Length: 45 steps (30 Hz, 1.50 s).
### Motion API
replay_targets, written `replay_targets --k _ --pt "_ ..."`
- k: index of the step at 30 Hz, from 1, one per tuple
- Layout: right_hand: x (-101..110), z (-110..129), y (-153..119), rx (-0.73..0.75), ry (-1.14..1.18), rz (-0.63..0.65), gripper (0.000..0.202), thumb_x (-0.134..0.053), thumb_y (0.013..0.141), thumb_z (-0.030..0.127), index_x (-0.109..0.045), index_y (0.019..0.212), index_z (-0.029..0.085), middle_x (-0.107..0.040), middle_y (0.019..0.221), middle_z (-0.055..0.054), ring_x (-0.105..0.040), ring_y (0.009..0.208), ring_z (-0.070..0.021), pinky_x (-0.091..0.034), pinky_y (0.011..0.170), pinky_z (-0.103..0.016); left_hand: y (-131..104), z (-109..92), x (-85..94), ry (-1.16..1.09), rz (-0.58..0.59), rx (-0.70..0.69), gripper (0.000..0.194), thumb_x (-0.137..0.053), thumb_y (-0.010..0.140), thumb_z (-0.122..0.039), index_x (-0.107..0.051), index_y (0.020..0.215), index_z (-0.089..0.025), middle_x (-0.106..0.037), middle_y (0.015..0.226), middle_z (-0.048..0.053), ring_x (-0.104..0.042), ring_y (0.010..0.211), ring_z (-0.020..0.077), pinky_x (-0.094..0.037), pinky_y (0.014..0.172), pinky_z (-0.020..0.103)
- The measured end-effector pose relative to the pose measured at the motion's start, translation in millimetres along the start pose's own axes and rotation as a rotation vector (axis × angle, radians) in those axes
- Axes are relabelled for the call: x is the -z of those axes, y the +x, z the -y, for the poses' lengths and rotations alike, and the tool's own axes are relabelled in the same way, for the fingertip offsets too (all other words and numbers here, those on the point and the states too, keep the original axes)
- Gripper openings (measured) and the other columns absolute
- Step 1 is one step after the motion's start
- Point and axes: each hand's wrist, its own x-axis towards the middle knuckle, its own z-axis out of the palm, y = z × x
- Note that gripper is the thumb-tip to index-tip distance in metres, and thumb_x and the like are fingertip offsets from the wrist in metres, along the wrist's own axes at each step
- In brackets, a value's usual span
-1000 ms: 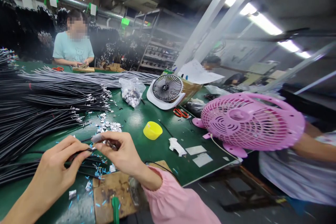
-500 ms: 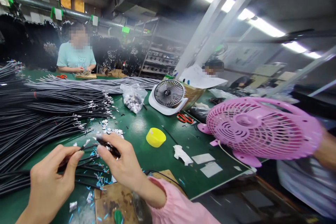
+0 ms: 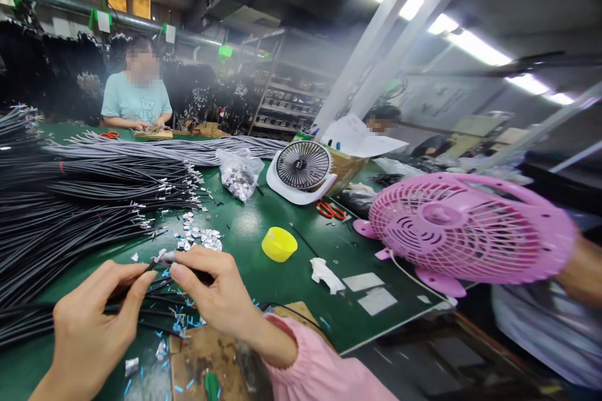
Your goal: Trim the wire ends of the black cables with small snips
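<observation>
My left hand [image 3: 96,310] is closed, pinching a black cable [image 3: 151,265] near its end between thumb and forefinger. Silvery foil [image 3: 161,255] shows at that cable end. My right hand [image 3: 223,291] meets it from the right, its thumb and forefinger closed at the foil. A slim dark tool [image 3: 205,276] lies partly hidden in the right palm; its kind cannot be made out. Beneath the hands are more black cables [image 3: 157,313] with stripped blue-tipped ends. Scraps of foil [image 3: 207,239] are heaped just beyond the right hand.
Bundled cables [image 3: 94,194] fill the left. A yellow cup [image 3: 279,244], small white fan [image 3: 301,172], orange-handled scissors [image 3: 331,210] and bag of scraps [image 3: 239,175] stand ahead. Right is a pink fan [image 3: 451,229]; a worn board [image 3: 202,363] lies in front. A person [image 3: 136,100] sits opposite.
My right fingers have moved left and slightly down onto the foil at the cable end. The left hand has barely shifted and still grips the cable.
</observation>
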Motion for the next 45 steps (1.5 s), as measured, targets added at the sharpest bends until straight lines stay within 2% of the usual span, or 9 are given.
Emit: replay_targets --k 7,11,15,20,26,30,36,42,45 --pt "-1 -1 -4 -0.104 0.139 -0.072 0.02 -0.066 0.098 0.039 -0.08 0.094 0.025 -0.071 0.078 -0.004 -0.061 0.068 -0.0184 -0.048 0.064 -0.03 -1 0 -0.9 -0.032 0.048 0.092 0.023 -0.065 0.092 -0.045 -0.075 0.081 -0.028 -0.074 0.065 -0.006 -0.065 0.051 0.0124 -0.052 0.051 0.021" --pt "1 1 -4 -0.13 0.19 -0.115 0.021 -0.065 0.098 0.039 -0.08 0.095 0.026 -0.072 0.076 -0.004 -0.061 0.068 -0.0194 -0.049 0.064 -0.031 13 -2 4.2 -0.114 0.231 0.207 0.048 -0.059 0.09 -0.062 -0.071 0.064 -0.025 -0.065 0.056 -0.002 -0.059 0.047 0.0131 -0.047 0.044 0.02" --pt "6 8 4 -0.14 0.182 -0.121 0.021 -0.067 0.096 0.038 -0.08 0.087 0.025 -0.069 0.069 -0.002 -0.059 0.065 -0.0177 -0.048 0.061 -0.029 26 -5 9.8 -0.276 0.456 0.353 0.072 -0.045 0.084 -0.084 -0.056 0.05 -0.022 -0.043 0.046 -0.004 -0.038 0.039 0.0107 -0.033 0.035 0.021" --pt "6 11 6 0.058 0.236 -0.194 0.021 -0.066 0.097 0.034 -0.08 0.1 0.018 -0.071 0.077 -0.005 -0.063 0.065 -0.0153 -0.051 0.059 -0.026 29 -7 11.7 -0.336 0.647 0.405 0.071 -0.037 0.083 -0.087 -0.037 0.05 -0.025 -0.023 0.049 -0.008 -0.021 0.042 0.0093 -0.021 0.034 0.022" --pt "-1 3 -1 0.175 0.149 -0.164 0.023 -0.056 0.095 0.015 -0.077 0.087 0.019 -0.07 0.073 -0.006 -0.063 0.062 -0.0153 -0.049 0.054 -0.025 28 -10 6.2 -0.39 0.751 0.444 0.071 -0.033 0.08 -0.091 -0.023 0.053 -0.026 -0.016 0.053 -0.008 -0.016 0.044 0.0093 -0.018 0.036 0.023" --pt "-1 5 6 0.075 0.264 -0.214 0.019 -0.061 0.086 0.014 -0.073 0.073 0.018 -0.065 0.065 -0.002 -0.056 0.056 -0.0129 -0.045 0.052 -0.024 29 -11 6.8 -0.378 0.706 0.39 0.068 -0.038 0.084 -0.083 -0.031 0.049 -0.025 -0.022 0.048 -0.007 -0.02 0.043 0.0097 -0.021 0.035 0.022" --pt "1 11 20 -0.454 0.636 -0.031 0.014 -0.075 0.075 0.024 -0.072 0.062 0.018 -0.056 0.052 0.004 -0.051 0.05 -0.011 -0.041 0.046 -0.022 22 -8 6.2 -0.412 0.471 0.33 0.044 -0.066 0.082 -0.057 -0.066 0.055 -0.022 -0.052 0.047 -0.003 -0.041 0.04 0.0101 -0.036 0.035 0.019" --pt "-4 11 25 -0.514 0.569 -0.12 0.013 -0.072 0.063 0.012 -0.066 0.053 0.018 -0.051 0.051 0.006 -0.047 0.052 -0.0096 -0.036 0.046 -0.02 15 -3 11.5 -0.406 0.462 0.214 0.045 -0.065 0.088 -0.054 -0.068 0.055 -0.024 -0.058 0.05 -0.001 -0.05 0.044 0.0119 -0.044 0.04 0.02" --pt "-4 11 28 -0.54 0.515 -0.152 0.019 -0.068 0.058 0.005 -0.059 0.048 0.018 -0.046 0.048 0.008 -0.04 0.05 -0.0074 -0.031 0.046 -0.02 14 -2 17.6 -0.345 0.371 0.196 0.034 -0.067 0.089 -0.05 -0.074 0.065 -0.026 -0.066 0.059 -0.001 -0.059 0.052 0.0142 -0.049 0.045 0.02"
